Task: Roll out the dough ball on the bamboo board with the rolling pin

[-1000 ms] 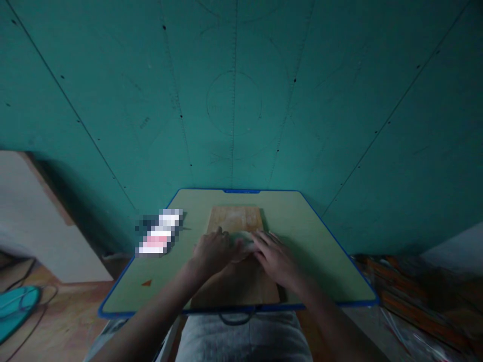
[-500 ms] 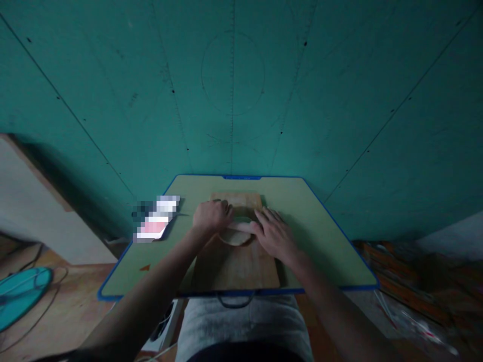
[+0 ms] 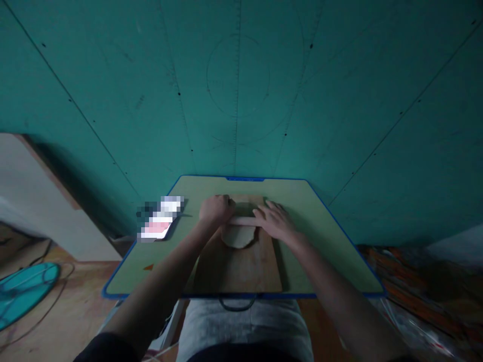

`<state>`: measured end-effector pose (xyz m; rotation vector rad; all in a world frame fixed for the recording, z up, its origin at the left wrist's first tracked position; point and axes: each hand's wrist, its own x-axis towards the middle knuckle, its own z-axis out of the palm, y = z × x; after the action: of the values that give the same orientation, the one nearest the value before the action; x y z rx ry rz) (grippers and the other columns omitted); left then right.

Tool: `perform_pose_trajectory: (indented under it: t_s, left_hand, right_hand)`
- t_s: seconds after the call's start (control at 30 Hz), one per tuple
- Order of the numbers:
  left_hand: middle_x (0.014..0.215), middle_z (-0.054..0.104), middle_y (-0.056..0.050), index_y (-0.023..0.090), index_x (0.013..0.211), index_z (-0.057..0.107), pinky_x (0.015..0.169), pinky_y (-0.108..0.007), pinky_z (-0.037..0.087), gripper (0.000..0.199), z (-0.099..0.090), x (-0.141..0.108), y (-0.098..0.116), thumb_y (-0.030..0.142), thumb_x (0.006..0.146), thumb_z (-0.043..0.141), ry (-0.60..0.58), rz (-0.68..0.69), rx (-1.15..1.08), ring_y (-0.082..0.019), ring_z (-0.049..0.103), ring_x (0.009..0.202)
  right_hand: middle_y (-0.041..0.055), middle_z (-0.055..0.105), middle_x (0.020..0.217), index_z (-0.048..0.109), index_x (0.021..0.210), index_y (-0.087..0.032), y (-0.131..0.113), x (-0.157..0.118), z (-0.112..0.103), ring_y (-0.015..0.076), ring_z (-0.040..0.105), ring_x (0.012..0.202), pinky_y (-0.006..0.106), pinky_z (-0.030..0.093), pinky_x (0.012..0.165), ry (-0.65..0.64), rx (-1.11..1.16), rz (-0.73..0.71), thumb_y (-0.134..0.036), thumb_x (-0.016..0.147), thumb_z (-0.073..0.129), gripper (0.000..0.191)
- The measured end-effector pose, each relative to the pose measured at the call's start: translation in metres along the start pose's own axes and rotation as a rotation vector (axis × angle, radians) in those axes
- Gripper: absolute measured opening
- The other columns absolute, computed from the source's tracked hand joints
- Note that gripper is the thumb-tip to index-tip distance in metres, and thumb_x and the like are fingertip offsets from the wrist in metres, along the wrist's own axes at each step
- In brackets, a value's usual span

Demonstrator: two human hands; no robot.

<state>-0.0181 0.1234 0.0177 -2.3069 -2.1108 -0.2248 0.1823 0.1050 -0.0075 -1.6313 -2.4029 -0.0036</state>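
Observation:
A pale rolling pin (image 3: pixel 243 221) lies crosswise over a flat round piece of dough (image 3: pixel 238 237) on a wooden cutting board (image 3: pixel 239 274). My left hand (image 3: pixel 217 208) is closed round the pin's left end, knuckles up. At the other end, my right hand (image 3: pixel 275 218) holds the pin under its thumb and palm, its fingers stretched forward past it. The near part of the dough shows below the pin. Both ends of the pin are hidden by my hands.
The board rests on a small light-green table (image 3: pixel 320 241) with a blue rim. A phone (image 3: pixel 162 218) with a lit, blurred screen stands tilted at the left, and a small orange triangle (image 3: pixel 148 267) shows nearby. A green wall (image 3: pixel 241 100) rises behind.
The rolling pin has moved slightly away from me with both hands, and more of the dough's near side shows. The camera view has shifted a little.

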Motion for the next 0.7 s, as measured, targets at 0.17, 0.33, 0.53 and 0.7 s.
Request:
perform_pose_trajectory:
  t_s: [0.17, 0.33, 0.53, 0.7]
  left_hand:
    - [0.113, 0.070, -0.015, 0.018, 0.108, 0.068, 0.093, -0.044, 0.049, 0.041, 0.000, -0.055, -0.004, 0.036, 0.099, 0.033, 0.062, 0.172, -0.005, -0.030, 0.065, 0.108]
    - [0.154, 0.040, -0.016, 0.015, 0.143, 0.042, 0.114, -0.048, 0.036, 0.048, 0.010, -0.096, -0.012, 0.032, 0.099, 0.040, 0.333, 0.362, -0.191, -0.027, 0.033, 0.145]
    - [0.151, 0.042, -0.023, 0.007, 0.147, 0.035, 0.113, -0.051, 0.040, 0.056, 0.041, -0.114, -0.012, 0.037, 0.100, 0.038, 0.149, 0.493, -0.148, -0.031, 0.035, 0.144]
    - [0.150, 0.042, -0.023, 0.008, 0.151, 0.029, 0.111, -0.052, 0.043, 0.058, 0.046, -0.126, -0.019, 0.036, 0.101, 0.038, 0.221, 0.531, -0.115, -0.031, 0.036, 0.143]
  right_hand:
    - [0.0146, 0.052, 0.146, 0.056, 0.134, -0.017, -0.017, -0.053, 0.003, 0.0288, 0.048, 0.134, 0.044, 0.039, 0.107, 0.095, 0.005, -0.093, -0.041, 0.099, 0.043, 0.044]
    - [0.0107, 0.074, 0.101, 0.063, 0.110, -0.020, -0.013, -0.066, 0.011, 0.0251, 0.069, 0.094, 0.033, 0.049, 0.075, 0.079, 0.117, 0.220, -0.033, 0.098, 0.047, 0.024]
    - [0.0032, 0.064, 0.065, 0.055, 0.086, -0.022, 0.008, -0.065, 0.015, 0.0193, 0.058, 0.054, 0.027, 0.034, 0.050, 0.295, 0.473, 0.443, -0.046, 0.095, 0.037, 0.032]
    - [0.0010, 0.058, 0.062, 0.051, 0.084, -0.024, 0.003, -0.070, 0.009, 0.0181, 0.052, 0.051, 0.027, 0.033, 0.049, 0.286, 0.624, 0.434, -0.055, 0.089, 0.038, 0.034]
